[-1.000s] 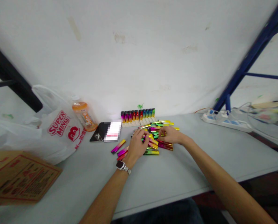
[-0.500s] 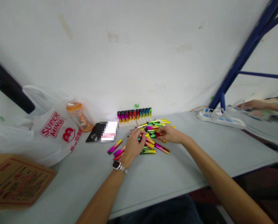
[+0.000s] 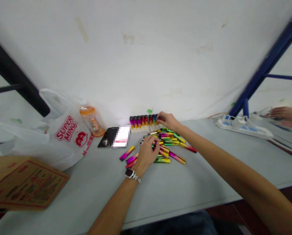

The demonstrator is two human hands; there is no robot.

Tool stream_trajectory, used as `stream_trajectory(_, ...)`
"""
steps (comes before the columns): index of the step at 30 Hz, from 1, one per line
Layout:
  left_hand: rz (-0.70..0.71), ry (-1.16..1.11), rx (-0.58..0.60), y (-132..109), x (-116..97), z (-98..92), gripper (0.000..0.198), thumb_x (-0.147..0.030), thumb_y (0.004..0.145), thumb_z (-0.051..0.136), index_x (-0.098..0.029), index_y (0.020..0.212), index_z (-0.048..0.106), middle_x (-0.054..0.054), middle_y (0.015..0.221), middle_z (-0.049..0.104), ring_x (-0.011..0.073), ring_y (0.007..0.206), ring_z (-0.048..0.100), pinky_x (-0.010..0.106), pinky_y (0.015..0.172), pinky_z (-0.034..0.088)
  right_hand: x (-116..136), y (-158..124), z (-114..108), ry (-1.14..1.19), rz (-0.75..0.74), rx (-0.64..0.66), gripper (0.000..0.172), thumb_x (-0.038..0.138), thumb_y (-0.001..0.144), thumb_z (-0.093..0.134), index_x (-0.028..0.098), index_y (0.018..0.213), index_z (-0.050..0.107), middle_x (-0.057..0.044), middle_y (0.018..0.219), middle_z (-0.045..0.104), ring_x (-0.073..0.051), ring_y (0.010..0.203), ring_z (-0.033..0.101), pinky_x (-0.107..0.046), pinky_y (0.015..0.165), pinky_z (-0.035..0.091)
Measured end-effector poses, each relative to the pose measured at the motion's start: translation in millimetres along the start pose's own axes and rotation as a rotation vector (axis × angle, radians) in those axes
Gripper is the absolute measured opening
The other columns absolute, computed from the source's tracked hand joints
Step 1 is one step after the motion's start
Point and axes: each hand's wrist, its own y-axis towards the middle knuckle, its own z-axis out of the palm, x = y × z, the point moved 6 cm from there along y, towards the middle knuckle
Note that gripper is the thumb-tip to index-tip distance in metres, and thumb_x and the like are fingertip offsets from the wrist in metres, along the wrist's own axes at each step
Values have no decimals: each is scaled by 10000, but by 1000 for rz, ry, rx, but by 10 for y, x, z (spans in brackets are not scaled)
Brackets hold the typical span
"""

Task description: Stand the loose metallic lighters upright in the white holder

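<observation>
A heap of shiny multicoloured sticks [image 3: 169, 145] lies on the grey table [image 3: 175, 186]. My left hand [image 3: 147, 155], with a watch on the wrist, rests curled on the heap's left side, its fingers closed round some sticks. My right hand [image 3: 166, 120] reaches to the back, pinching a stick at the right end of a row of upright sticks [image 3: 143, 120] standing in a white rack [image 3: 146, 128] by the wall. Three loose sticks [image 3: 127, 153] lie left of my left hand.
An orange bottle [image 3: 90, 121], a white plastic bag [image 3: 60, 137] and a black phone [image 3: 108, 137] stand at the left. A cardboard box [image 3: 25, 182] lies near the front left. A power strip [image 3: 241, 127] and another person's hand [image 3: 284, 112] are at the right.
My right hand left the heap and moved back to the right end of the upright row. My left hand stayed on the heap.
</observation>
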Motion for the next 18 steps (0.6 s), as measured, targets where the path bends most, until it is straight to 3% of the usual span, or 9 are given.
stream_trajectory(6, 4, -23, 15, -20, -8, 9, 109, -161, 896, 503, -200, 869, 601, 38, 930, 637, 208, 982, 565, 361, 898, 450, -148, 249, 188, -92, -46, 64, 191, 150, 800, 641, 162, 977, 712, -25, 784, 721, -154, 695, 634, -260, 709, 468)
stream_trajectory(13, 0, -24, 25, -34, -9, 12, 112, -161, 892, 497, -201, 864, 598, 41, 928, 629, 211, 974, 560, 362, 885, 453, -128, 283, 288, -108, -61, 128, 236, 160, 822, 620, 177, 1014, 756, -24, 835, 754, -163, 716, 657, -259, 732, 475)
stream_trajectory(18, -5, -27, 18, -28, -7, 12, 121, -174, 907, 487, -200, 866, 598, 44, 927, 632, 209, 972, 559, 369, 895, 451, -82, 301, 256, -144, -75, 73, 246, 194, 856, 588, 178, 1036, 755, -64, 926, 743, -175, 758, 650, -285, 764, 483)
